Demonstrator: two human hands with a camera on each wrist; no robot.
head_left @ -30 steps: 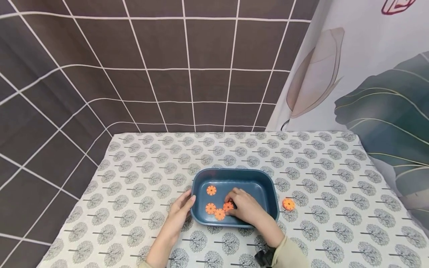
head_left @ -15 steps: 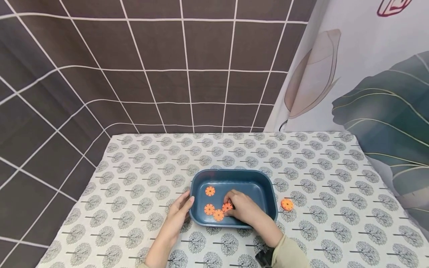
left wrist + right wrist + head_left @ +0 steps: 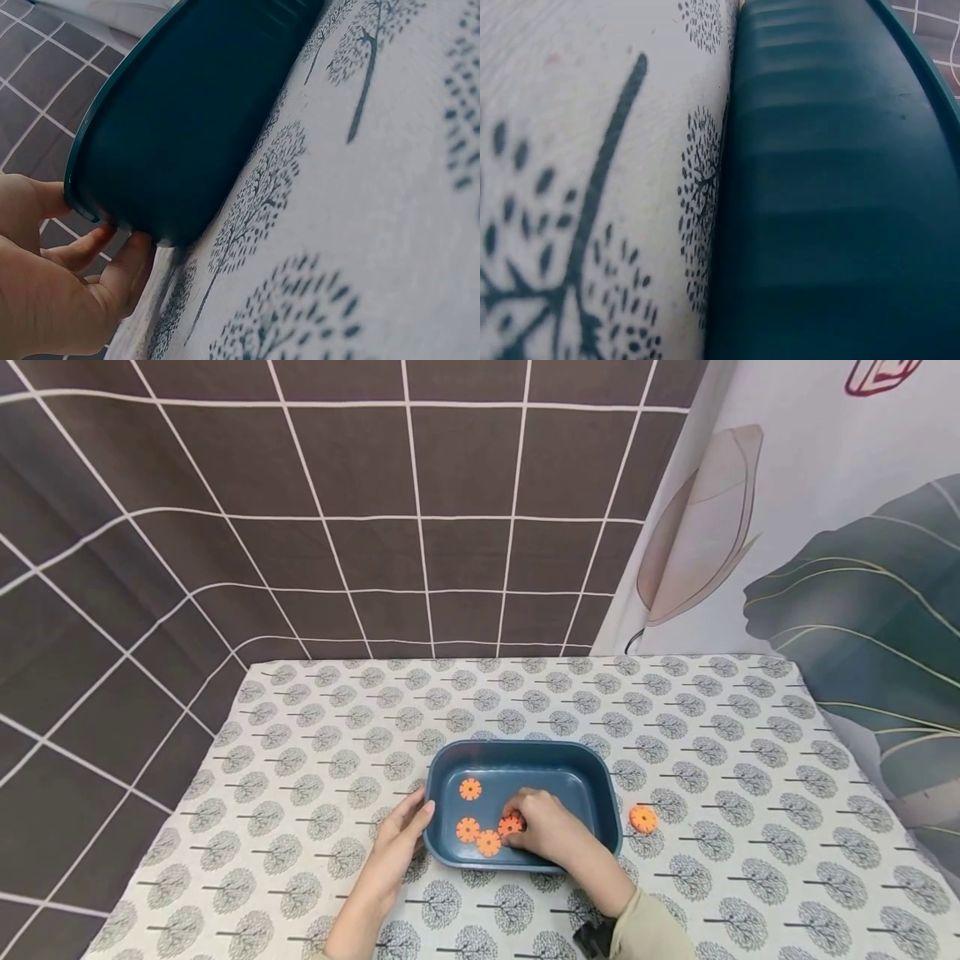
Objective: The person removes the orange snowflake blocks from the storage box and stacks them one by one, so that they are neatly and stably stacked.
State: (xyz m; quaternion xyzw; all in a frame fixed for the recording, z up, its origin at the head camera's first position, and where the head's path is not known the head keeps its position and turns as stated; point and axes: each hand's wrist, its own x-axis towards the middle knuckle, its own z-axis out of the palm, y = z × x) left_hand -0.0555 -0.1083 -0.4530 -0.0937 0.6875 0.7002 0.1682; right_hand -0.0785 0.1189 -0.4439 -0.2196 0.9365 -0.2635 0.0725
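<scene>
A dark blue plastic basin [image 3: 570,781] stands on the table, its long side toward me. My left hand [image 3: 397,839] holds its left end. The left wrist view shows the thumb at the rim and other fingertips against the outer wall [image 3: 172,127]. My right hand [image 3: 551,827] reaches over the near rim into the basin and pinches an orange notched disc [image 3: 510,825], partly covered by the fingers. Beside it lie two more orange discs [image 3: 488,842] [image 3: 468,830], close together; another orange disc [image 3: 470,789] lies farther back. In the right wrist view the hand is out of sight.
Right of the basin, another orange piece [image 3: 642,818] lies on the tree-patterned tablecloth [image 3: 750,777]; it looks thicker than the others. A dark gridded curtain [image 3: 465,552] hangs behind the table, and a pale leaf-print cloth [image 3: 720,568] hangs at the right.
The pinched disc has shifted slightly right with my right hand's fingers and shows a little more gap from its neighbour. My left hand and the basin stay put; the view shifted slightly.
</scene>
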